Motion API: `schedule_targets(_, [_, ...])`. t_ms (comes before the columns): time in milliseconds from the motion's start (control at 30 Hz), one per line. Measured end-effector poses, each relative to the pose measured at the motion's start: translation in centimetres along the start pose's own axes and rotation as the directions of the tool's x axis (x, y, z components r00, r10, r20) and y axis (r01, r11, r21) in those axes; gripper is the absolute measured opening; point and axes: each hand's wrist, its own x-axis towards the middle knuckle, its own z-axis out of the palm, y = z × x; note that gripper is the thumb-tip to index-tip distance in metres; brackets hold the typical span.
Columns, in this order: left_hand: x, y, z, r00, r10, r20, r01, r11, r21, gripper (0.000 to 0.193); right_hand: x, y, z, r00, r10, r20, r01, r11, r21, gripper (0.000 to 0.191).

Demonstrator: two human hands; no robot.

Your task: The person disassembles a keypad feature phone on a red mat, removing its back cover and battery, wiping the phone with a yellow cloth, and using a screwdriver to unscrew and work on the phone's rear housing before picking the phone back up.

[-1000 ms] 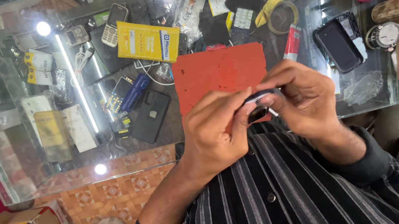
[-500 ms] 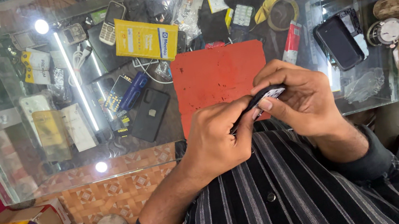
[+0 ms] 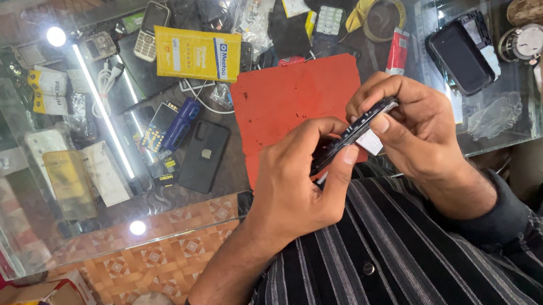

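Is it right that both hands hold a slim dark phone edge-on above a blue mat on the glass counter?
Not quite: the mat is red, not blue, as the head view shows. Both the left hand and right hand do hold the slim dark phone edge-on above it, on the glass counter.

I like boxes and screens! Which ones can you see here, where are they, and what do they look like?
Yellow packet: flat rectangle with a blue corner patch, under the glass, top middle.
Keypad phone: small, pale, left of the yellow packet.
Black phone: dark blank screen, on the glass at right.
Yellow packet: small, yellow and white, inside the case, upper left.
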Motion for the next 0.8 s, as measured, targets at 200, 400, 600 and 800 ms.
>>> schedule_targets(200, [-0.13, 0.14, 0.28, 0.998, 0.047, -0.039, -0.041, 0.991, 0.131, 0.016, -0.41, -0.02, -0.03, 1.0, 0.021, 0.022, -0.018, 0.995, -0.1, 0.022])
schedule_targets(400, [-0.1, 0.13, 0.55, 0.984, 0.174, -0.049, -0.162, 0.97, 0.182, 0.015, -0.57, 0.12, -0.26, 0.999, -0.034, 0.029, 0.04, 0.963, -0.267, 0.013])
schedule_targets(600, [-0.14, 0.09, 0.64, 0.976, 0.204, -0.071, -0.188, 0.964, 0.19, 0.01, -0.69, 0.47, -0.39, 0.997, -0.06, 0.048, 0.07, 0.962, -0.265, 0.015])
schedule_targets(800, [-0.23, 0.13, 0.83, 0.975, 0.207, -0.079, -0.186, 0.96, 0.21, 0.012, -0.78, 0.79, -0.31, 0.994, -0.104, 0.035, 0.108, 0.979, -0.171, 0.019])
